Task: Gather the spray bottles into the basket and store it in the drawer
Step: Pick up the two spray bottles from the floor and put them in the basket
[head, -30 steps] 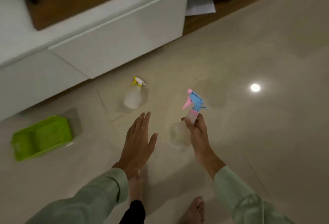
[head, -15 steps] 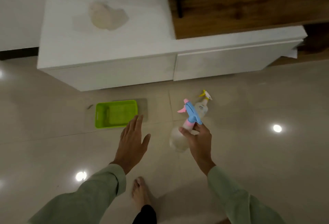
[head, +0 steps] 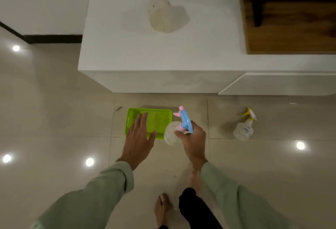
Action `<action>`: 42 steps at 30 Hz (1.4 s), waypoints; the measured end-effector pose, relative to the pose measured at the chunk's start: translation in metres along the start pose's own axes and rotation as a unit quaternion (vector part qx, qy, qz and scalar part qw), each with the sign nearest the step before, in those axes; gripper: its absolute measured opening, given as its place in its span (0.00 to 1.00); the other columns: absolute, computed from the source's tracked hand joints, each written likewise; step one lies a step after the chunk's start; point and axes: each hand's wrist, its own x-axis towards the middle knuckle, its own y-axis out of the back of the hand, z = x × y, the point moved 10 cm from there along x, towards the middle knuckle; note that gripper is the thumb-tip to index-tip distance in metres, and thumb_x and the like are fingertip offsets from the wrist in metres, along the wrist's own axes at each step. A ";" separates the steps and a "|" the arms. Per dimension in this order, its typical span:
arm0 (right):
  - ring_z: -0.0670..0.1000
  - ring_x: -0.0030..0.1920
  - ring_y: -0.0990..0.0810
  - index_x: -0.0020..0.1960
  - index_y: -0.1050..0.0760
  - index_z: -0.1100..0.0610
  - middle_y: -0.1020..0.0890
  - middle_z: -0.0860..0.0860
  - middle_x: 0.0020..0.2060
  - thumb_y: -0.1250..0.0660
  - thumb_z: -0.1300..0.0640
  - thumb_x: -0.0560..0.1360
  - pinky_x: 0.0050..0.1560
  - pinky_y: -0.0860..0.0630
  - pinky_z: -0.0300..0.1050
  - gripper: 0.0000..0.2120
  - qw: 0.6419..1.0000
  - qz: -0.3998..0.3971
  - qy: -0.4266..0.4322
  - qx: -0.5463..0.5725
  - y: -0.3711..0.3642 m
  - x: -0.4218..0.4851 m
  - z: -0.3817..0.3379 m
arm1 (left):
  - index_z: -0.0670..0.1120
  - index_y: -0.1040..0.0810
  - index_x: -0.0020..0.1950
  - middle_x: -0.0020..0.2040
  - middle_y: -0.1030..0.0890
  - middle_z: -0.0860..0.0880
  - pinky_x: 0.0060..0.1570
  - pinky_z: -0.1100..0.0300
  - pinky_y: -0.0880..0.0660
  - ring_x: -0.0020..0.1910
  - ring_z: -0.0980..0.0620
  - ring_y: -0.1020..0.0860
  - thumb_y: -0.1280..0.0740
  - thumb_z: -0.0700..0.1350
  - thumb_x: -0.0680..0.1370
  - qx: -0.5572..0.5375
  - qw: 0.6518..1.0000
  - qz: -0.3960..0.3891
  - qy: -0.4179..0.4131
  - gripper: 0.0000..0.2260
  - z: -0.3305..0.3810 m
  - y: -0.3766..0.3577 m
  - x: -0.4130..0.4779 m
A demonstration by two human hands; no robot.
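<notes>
My right hand (head: 192, 140) grips the neck of a clear spray bottle with a blue and pink trigger head (head: 183, 120), held just right of the green basket (head: 158, 118). The shallow basket lies on the floor in front of the white cabinet. My left hand (head: 139, 136) hovers flat over the basket's left half, fingers apart, holding nothing. A second clear spray bottle with a yellow and white head (head: 245, 127) lies on the tiles to the right. A third, pale bottle with a pink tip (head: 161, 14) lies on the cabinet top.
The white cabinet (head: 163, 59) has a closed drawer front (head: 281, 84) at lower right. A wooden shelf (head: 291, 28) sits at upper right. Glossy beige floor tiles reflect ceiling lights. My bare feet (head: 163, 208) stand near the bottom centre.
The view has swung left and forward toward the cabinet. My right hand has carried the blue and pink bottle up to the basket's right edge, and my left hand now reaches over the basket.
</notes>
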 end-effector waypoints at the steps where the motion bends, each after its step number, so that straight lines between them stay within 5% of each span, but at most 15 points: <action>1: 0.47 0.32 0.25 0.42 0.22 0.52 0.20 0.49 0.33 0.21 0.63 0.65 0.37 0.28 0.33 0.12 1.000 -0.006 0.010 -0.010 -0.014 0.010 0.001 | 0.43 0.46 0.80 0.79 0.41 0.43 0.75 0.47 0.41 0.79 0.44 0.43 0.36 0.49 0.80 -0.003 1.000 0.001 0.006 0.32 -0.009 -0.004 0.014; 6: 0.46 0.32 0.25 0.40 0.24 0.48 0.22 0.44 0.31 0.27 0.66 0.68 0.38 0.28 0.40 0.14 0.998 0.005 0.032 -0.055 -0.082 0.053 0.027 | 0.44 0.47 0.80 0.80 0.42 0.44 0.76 0.47 0.42 0.79 0.45 0.45 0.36 0.50 0.80 -0.006 1.000 -0.014 0.020 0.32 -0.064 -0.034 0.076; 13: 0.55 0.46 0.22 0.55 0.19 0.57 0.17 0.52 0.43 0.26 0.62 0.74 0.45 0.29 0.44 0.10 0.987 0.058 0.022 -0.151 -0.164 0.095 0.106 | 0.45 0.47 0.80 0.79 0.41 0.44 0.75 0.45 0.39 0.78 0.44 0.42 0.37 0.51 0.80 0.011 0.998 -0.055 -0.004 0.32 -0.142 -0.078 0.150; 20: 0.56 0.46 0.22 0.54 0.20 0.57 0.18 0.51 0.42 0.25 0.61 0.73 0.45 0.31 0.43 0.10 0.981 0.103 -0.008 -0.167 -0.183 0.102 0.143 | 0.46 0.47 0.80 0.79 0.40 0.43 0.75 0.44 0.39 0.78 0.43 0.42 0.36 0.51 0.80 0.015 0.996 -0.081 -0.026 0.32 -0.169 -0.104 0.176; 28: 0.57 0.50 0.19 0.56 0.20 0.59 0.16 0.54 0.48 0.25 0.62 0.73 0.51 0.21 0.57 0.12 0.984 0.063 -0.013 -0.164 -0.189 0.101 0.138 | 0.45 0.47 0.80 0.79 0.41 0.43 0.75 0.44 0.39 0.78 0.43 0.42 0.37 0.52 0.80 0.019 0.995 -0.090 -0.043 0.32 -0.161 -0.092 0.169; 32: 0.58 0.55 0.21 0.69 0.27 0.57 0.18 0.55 0.55 0.29 0.67 0.72 0.53 0.24 0.50 0.26 0.984 0.019 -0.030 -0.177 -0.183 0.095 0.136 | 0.45 0.47 0.80 0.79 0.41 0.43 0.75 0.44 0.39 0.78 0.43 0.41 0.37 0.51 0.80 0.024 0.995 -0.087 -0.051 0.32 -0.152 -0.082 0.159; 37: 0.60 0.65 0.26 0.73 0.32 0.59 0.24 0.57 0.67 0.29 0.69 0.67 0.58 0.35 0.36 0.35 0.983 -0.053 -0.010 -0.174 -0.148 0.071 0.114 | 0.44 0.46 0.80 0.79 0.40 0.43 0.75 0.47 0.40 0.78 0.44 0.41 0.37 0.51 0.80 0.034 0.994 -0.081 -0.072 0.31 -0.111 -0.062 0.132; 42: 0.56 0.74 0.33 0.77 0.35 0.58 0.30 0.55 0.74 0.26 0.63 0.71 0.68 0.41 0.36 0.37 0.984 -0.047 -0.033 -0.168 -0.069 0.050 0.097 | 0.43 0.43 0.79 0.78 0.39 0.43 0.75 0.50 0.41 0.78 0.43 0.40 0.36 0.48 0.80 0.046 0.989 -0.079 -0.113 0.30 -0.035 -0.057 0.102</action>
